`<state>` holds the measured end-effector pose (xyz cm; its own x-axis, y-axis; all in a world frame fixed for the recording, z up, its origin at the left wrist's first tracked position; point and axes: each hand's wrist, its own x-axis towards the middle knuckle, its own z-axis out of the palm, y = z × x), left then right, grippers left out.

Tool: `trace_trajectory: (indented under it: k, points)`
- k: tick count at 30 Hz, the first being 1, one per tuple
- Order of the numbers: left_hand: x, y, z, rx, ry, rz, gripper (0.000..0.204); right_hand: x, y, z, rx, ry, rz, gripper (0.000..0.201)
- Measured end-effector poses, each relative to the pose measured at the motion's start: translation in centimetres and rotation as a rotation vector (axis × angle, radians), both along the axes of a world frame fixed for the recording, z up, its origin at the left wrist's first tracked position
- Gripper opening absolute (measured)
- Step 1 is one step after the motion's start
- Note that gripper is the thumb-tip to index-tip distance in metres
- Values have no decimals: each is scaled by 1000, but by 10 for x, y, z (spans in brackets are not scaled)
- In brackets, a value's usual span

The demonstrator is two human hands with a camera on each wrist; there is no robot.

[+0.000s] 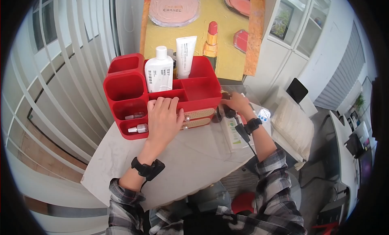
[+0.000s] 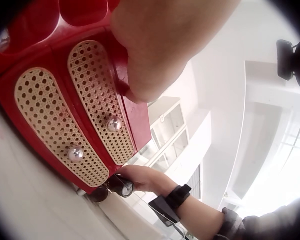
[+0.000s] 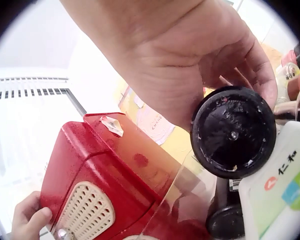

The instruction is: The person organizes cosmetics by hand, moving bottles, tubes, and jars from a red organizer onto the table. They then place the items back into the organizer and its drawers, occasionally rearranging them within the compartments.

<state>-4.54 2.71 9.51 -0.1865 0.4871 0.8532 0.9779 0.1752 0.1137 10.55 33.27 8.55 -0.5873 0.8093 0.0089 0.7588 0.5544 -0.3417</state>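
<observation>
Two hands. Head view: left hand [image 1: 164, 115] hooks fingers over red organizer [image 1: 200, 104], likely steadying it; right hand [image 1: 238, 103] grasps black container [image 1: 229, 112], just right of organizer. Left wrist: container beside organizer's drawers [image 2: 96, 92]. Right wrist: fingers wrap its side, apparently for secure hold.

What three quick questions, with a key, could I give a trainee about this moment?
1. Which hand holds the container with the round black end?
2. True or false: the white bottle lies on its side in the red organizer.
3. How many round knobs show on the woven drawer fronts in the left wrist view?

Key:
1. The right hand.
2. False; it stands upright.
3. Two.
</observation>
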Motion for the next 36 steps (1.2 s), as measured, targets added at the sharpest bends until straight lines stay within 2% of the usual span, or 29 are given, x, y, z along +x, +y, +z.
trace_trajectory:
  k: [5,7,9,10,14,16,18,19,22,23,25,26,28,29,31,32,34,35,36]
  points:
    - [0,0,0,-10,0,2,30,-2,-4,-10,58,54,1,71]
    - [0,0,0,-3,-4,-2,30,-4,-17,-1,94,59,9,71]
    - [0,0,-1,2,2,-5,29,-2,-27,9,-110,100,-40,71]
    - [-1,1,-1,3,2,-5,29,-2,-26,6,-110,100,-40,71]
    - [-1,0,-1,-1,-4,-12,29,0,-14,-14,79,134,-2,70]
    - [-2,0,-2,-6,-10,-10,29,0,-22,-10,139,148,16,69]
    - [-3,2,-5,-6,8,-3,30,4,-31,2,292,104,-63,60]
    - [-4,2,-5,-4,7,3,30,3,-35,10,295,105,-58,60]
    - [-4,2,-5,3,4,-8,30,-6,-50,41,412,575,6,37]
    - [-3,1,-4,1,10,-1,31,-10,-59,55,411,575,6,37]
    - [-2,0,-3,-2,17,4,31,-23,-85,83,376,784,149,33]
    - [-1,0,-3,-7,3,0,31,-34,-89,86,375,785,147,33]
    - [-1,-1,-1,-10,-6,-1,30,-58,-96,92,480,835,355,39]
    - [-1,-1,-1,-12,-8,-4,31,-73,-95,92,482,841,356,39]
    - [-2,-1,-1,-14,-2,-1,31,-106,-87,86,508,896,455,56]
    - [-1,-1,-1,-18,-8,-3,31,-117,-82,88,508,904,461,56]
    - [-3,0,-4,-15,-15,-9,31,-136,-79,92,269,897,522,70]
    - [-4,0,-5,-12,-14,-1,31,-141,-78,91,269,898,531,70]
    - [-4,1,-5,-12,-14,-6,31,-144,-77,91,126,873,520,69]
